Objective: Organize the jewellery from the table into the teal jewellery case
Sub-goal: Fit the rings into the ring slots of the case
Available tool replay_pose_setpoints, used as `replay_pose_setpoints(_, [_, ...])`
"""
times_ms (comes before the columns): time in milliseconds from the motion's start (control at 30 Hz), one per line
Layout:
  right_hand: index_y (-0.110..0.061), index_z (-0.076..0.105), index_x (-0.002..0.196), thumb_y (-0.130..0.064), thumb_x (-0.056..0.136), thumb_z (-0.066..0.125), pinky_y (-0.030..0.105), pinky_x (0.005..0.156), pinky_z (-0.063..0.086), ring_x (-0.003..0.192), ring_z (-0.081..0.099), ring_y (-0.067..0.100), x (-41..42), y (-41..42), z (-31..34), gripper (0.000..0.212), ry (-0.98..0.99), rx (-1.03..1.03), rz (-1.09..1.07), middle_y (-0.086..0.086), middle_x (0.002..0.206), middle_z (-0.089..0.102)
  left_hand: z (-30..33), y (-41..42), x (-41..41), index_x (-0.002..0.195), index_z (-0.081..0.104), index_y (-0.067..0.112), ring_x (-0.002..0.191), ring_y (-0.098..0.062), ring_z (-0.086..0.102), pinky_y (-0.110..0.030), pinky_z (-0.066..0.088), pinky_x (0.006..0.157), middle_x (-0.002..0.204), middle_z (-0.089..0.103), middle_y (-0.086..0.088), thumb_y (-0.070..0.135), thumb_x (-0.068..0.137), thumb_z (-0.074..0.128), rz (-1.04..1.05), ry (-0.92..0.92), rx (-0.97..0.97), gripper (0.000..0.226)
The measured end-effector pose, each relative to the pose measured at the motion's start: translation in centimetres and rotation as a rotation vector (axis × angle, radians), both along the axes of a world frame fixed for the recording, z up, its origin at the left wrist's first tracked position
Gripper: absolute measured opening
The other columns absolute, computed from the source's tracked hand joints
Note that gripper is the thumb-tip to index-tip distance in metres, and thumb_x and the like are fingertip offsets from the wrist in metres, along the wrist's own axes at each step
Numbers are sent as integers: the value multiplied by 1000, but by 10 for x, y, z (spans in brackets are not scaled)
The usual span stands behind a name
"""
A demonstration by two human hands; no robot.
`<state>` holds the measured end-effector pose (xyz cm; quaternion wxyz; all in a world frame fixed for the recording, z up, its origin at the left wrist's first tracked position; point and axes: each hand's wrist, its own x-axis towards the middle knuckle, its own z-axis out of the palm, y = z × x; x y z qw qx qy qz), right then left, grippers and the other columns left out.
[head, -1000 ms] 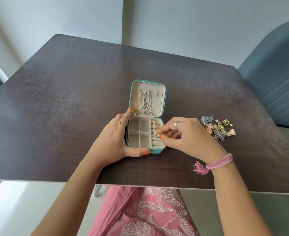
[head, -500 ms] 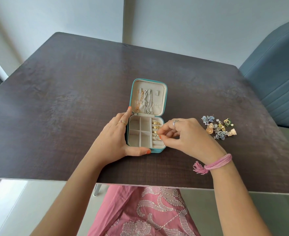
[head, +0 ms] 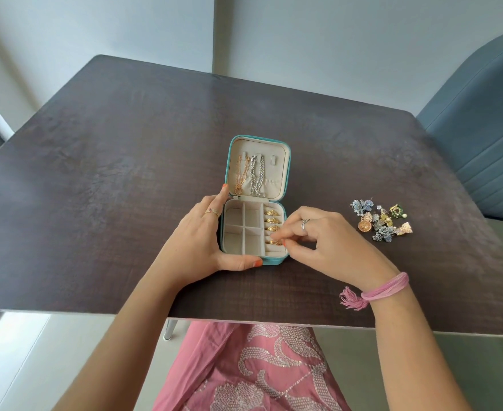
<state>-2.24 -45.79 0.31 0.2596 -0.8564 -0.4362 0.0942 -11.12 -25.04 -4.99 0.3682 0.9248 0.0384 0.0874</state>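
Note:
The teal jewellery case (head: pixel 274 261) lies open at the table's middle. In its lid hang a gold chain (head: pixel 241 176) and a silver chain (head: pixel 258 176). Three gold rings (head: pixel 273 221) sit in the ring roll on the right; the four square compartments hold nothing. My left hand (head: pixel 198 244) grips the case's left side, thumb along the front edge. My right hand (head: pixel 330 244) pinches a fourth gold ring (head: pixel 275 242) between thumb and forefinger, low in the ring roll. A pile of earrings (head: pixel 380 219) lies on the table to the right.
The dark wooden table (head: pixel 125 173) ends close to my body. A blue-grey upholstered chair (head: pixel 481 137) stands at the table's right side. A pink thread bracelet (head: pixel 383 289) hangs at my right wrist.
My right hand has carried the fourth ring a little lower and pressed it into the roll below the other three. The left hand and the case have stayed put.

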Motion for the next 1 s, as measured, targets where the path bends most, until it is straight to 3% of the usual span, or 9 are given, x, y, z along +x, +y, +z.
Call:
replay_pose_setpoints(133, [-23, 75, 101, -3, 87, 57, 28, 63, 49, 64, 58, 13, 1, -6, -2, 30, -58, 43, -68, -11, 94, 60, 0, 0, 1, 153, 4, 28, 128, -8, 36, -22, 29, 103, 142, 37, 7, 81, 48, 61, -2, 13, -1, 131])
replay_pose_setpoints(333, [-25, 76, 98, 2, 87, 54, 19, 58, 41, 64, 53, 15, -1, -8, -8, 36, -84, 12, -49, -12, 92, 57, 0, 0, 0, 152, 2, 28, 128, -6, 35, -20, 27, 102, 142, 36, 8, 81, 47, 60, 0, 14, -1, 132])
replay_pose_setpoints(500, [-25, 74, 99, 2, 86, 55, 22, 64, 48, 68, 58, 15, 2, -14, -9, 36, -72, 114, -81, -10, 93, 59, -1, -1, -1, 152, 2, 26, 127, -6, 35, -18, 25, 101, 141, 38, 5, 80, 49, 60, -3, -13, 5, 130])
replay_pose_setpoints(600, [-23, 74, 96, 5, 85, 56, 15, 74, 51, 81, 62, 8, 8, -25, -5, 34, -106, 215, -172, -12, 93, 60, -1, -1, -1, 152, 1, 27, 127, -5, 34, -17, 24, 101, 142, 37, 6, 79, 50, 60, -3, -12, 5, 129])
replay_pose_setpoints(733, [-21, 73, 91, 7, 84, 58, 10, 70, 48, 76, 62, 11, 18, -45, -3, 33, -168, 263, -307, -12, 91, 62, -2, -1, -2, 153, 4, 24, 127, -7, 36, -18, 24, 102, 140, 40, 4, 77, 50, 61, -6, -30, -6, 129])
replay_pose_setpoints(867, [-26, 72, 90, 4, 84, 57, 18, 68, 50, 75, 65, 14, 27, -66, -7, 33, -190, 309, -461, -6, 92, 66, -2, -1, -2, 153, 5, 24, 125, -5, 35, -17, 24, 102, 139, 40, 6, 77, 50, 63, -1, -30, -12, 130])
replay_pose_setpoints(900, [-27, 71, 90, 3, 84, 57, 19, 68, 51, 74, 66, 12, 29, -70, -8, 34, -183, 341, -505, -5, 93, 66, -2, -2, -1, 153, 5, 23, 126, -5, 35, -16, 23, 103, 139, 40, 5, 77, 50, 62, 0, -34, -8, 130])
replay_pose_setpoints(1000, [-24, 69, 89, 3, 86, 55, 6, 61, 45, 69, 64, -5, 30, -78, -13, 31, -161, 460, -623, -6, 91, 64, -3, -3, -1, 153, 5, 22, 127, -4, 32, -13, 20, 102, 141, 38, 5, 76, 49, 62, 5, -35, -1, 130])
